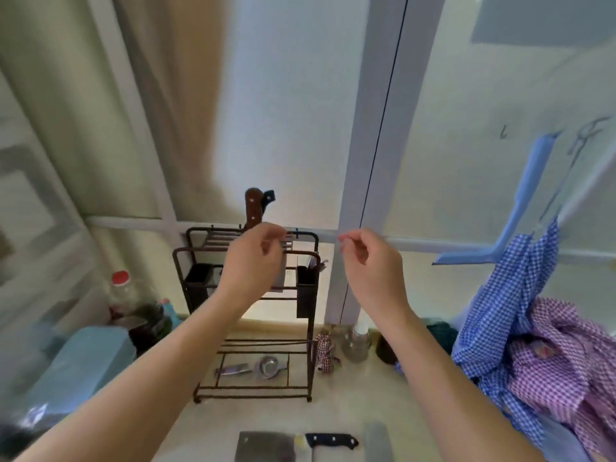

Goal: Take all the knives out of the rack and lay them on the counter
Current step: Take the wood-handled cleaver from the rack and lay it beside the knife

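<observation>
A dark metal rack [311, 295] stands on the counter against the window. A brown-handled knife [252, 208] sticks up out of its top, with a black handle [268, 197] just behind it. My left hand [253, 261] hovers at the rack's top below the brown handle, fingers curled and holding nothing. My right hand [370, 265] is raised to the right of the rack, fingers loosely curled, empty. On the counter at the bottom edge lie a cleaver [266, 446], a black-handled knife [331, 441] and another blade [376, 441].
The rack's bottom shelf holds a small strainer [266, 365]. A red-capped jar [121, 290] and a pale blue box [83, 365] stand left. Checked cloths [540, 348] pile up at the right. A small glass bottle [357, 341] stands by the rack.
</observation>
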